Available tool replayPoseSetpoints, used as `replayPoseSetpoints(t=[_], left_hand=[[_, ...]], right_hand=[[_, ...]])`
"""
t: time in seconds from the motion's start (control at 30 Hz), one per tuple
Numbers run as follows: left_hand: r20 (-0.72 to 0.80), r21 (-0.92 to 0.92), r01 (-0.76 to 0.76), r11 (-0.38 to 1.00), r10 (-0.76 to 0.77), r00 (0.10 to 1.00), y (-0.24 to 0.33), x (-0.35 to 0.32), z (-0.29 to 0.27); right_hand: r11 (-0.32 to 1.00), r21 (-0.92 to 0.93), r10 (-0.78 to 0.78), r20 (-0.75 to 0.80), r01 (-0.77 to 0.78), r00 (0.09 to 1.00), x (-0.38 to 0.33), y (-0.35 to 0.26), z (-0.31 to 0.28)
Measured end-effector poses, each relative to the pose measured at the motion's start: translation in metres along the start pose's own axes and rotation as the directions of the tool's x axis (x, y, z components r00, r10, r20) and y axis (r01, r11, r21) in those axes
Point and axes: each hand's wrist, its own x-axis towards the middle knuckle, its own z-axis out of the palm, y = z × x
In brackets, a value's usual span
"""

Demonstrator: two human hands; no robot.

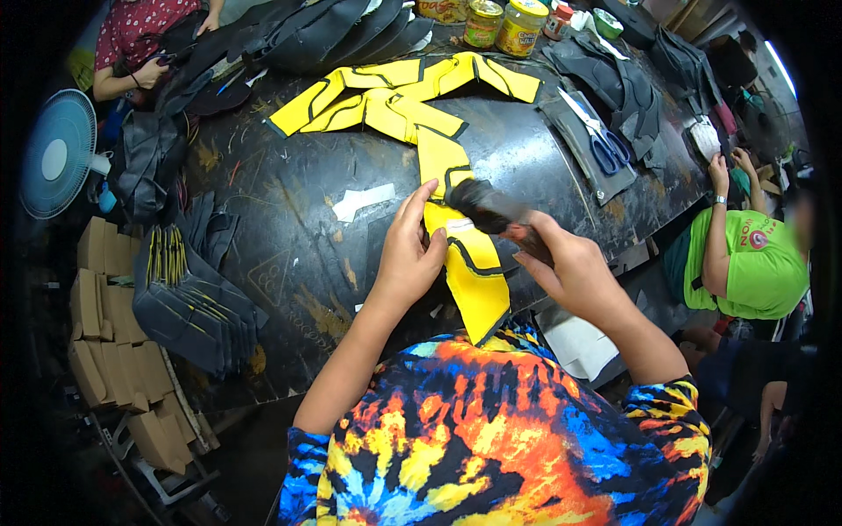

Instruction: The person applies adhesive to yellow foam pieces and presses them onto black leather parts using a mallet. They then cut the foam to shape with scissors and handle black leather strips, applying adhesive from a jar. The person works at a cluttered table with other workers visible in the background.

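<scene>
A long yellow piece with black-edged curved seams (478, 298) runs down the dark table to its near edge. My left hand (410, 245) holds its left edge, thumb and fingers on either side of a pale patch. In my right hand (570, 267) is a hammer (482, 206), its dark head over the strip and smeared by motion. The fingers are wrapped round its brown handle. Farther up, more yellow pieces (386, 101) lie joined in a zigzag chain with the near one.
Blue-handled scissors (605, 149) lie right on dark sheets. A white scrap (362, 202) is left of my hands. Jars (522, 26) and black pieces (324, 35) stand behind. Stacked dark panels (197, 298), cardboard (110, 324) and a fan (57, 153) are left. A person in green (754, 263) works right.
</scene>
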Motion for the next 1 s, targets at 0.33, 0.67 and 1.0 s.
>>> replayPoseSetpoints(t=[0.33,0.67,1.0], left_hand=[[0.035,-0.216,0.128,0.968,-0.123,0.992,-0.015,0.009,0.002],[0.08,-0.27,0.158,0.95,-0.141,0.987,-0.025,0.014,-0.005],[0.092,-0.245,0.193,0.95,-0.175,0.98,-0.013,0.008,-0.004]], right_hand=[[0.999,0.001,-0.037,-0.067,0.038,0.997,0.002,0.0,0.003],[0.993,0.113,-0.014,-0.143,0.031,0.99,0.002,0.008,0.008],[0.983,0.134,0.127,-0.004,-0.126,0.992,-0.007,0.012,0.002]])
